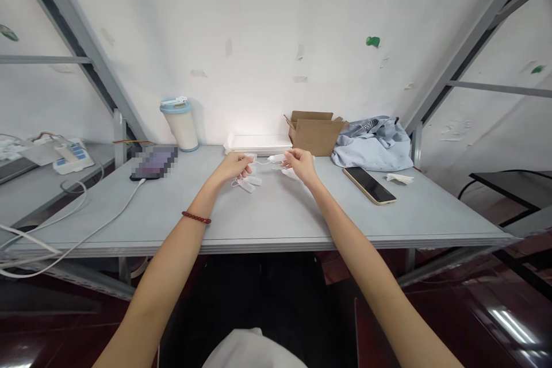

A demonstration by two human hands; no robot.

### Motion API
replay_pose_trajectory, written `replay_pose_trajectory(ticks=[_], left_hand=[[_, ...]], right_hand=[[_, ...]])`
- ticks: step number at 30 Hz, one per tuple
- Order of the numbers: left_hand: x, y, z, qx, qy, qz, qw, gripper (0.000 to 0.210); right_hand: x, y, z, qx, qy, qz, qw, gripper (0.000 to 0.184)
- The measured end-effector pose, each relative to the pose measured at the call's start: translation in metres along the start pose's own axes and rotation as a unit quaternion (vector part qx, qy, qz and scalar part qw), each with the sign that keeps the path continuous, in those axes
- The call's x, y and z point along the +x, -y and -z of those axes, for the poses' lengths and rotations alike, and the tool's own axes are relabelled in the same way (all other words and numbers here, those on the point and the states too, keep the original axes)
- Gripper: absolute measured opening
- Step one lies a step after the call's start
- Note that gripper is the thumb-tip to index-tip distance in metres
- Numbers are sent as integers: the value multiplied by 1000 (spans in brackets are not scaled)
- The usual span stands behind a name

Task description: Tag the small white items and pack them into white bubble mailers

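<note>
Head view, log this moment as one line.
left hand: at white cord | right hand: pinching white piece | loose pieces: on table | cardboard box: open

A grey table [280, 218] stands before a white wall [267, 29] above a glossy dark-red floor [457, 310].

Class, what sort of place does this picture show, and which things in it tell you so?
Probably an indoor workroom, though I cannot be sure: there is a long, flat, grey table, small white plastic-looking oblong pieces on it, and an open brown cardboard box towards its back.
</note>
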State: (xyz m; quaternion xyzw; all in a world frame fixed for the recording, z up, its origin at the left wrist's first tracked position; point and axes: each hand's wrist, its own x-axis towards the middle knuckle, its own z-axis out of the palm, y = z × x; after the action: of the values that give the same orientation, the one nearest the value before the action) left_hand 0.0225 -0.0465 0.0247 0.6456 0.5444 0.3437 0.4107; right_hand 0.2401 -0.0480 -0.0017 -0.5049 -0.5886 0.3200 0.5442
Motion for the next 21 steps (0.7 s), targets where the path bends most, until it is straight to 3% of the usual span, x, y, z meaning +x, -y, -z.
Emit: replay_pose_trajectory(ticks=[9,21], left_hand=[[-2,3,2,-9,64,-49,997,19],[-4,0,-3,-24,67,-72,995,29]], right_hand=[[-5,7,-3,47,11,-21,999,22],[-7,10,-7,56,24,-20,998,35]])
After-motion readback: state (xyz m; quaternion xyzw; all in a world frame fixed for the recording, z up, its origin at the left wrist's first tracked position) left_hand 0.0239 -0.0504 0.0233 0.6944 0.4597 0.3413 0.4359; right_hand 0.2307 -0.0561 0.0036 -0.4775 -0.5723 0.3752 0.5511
